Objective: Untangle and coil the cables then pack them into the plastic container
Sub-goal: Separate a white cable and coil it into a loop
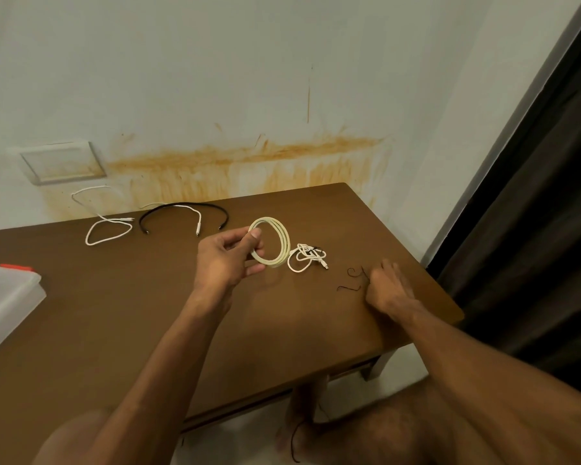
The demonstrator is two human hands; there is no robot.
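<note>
Translucent plastic container (7,303) with a red-edged lid at the left edge of the frame, on the brown table (121,323). Upper left, near the wall: loose white cable (106,226); just right of it, black cable (185,211) arched with a second white cable (195,213). Centre: left hand (228,260) pinching a cream coiled cable (272,243), held upright above the tabletop. Beside the coil, bundled white cable (306,258). Right: right hand (388,286), fingers curled on a thin black cord (353,280) lying on the table.
</note>
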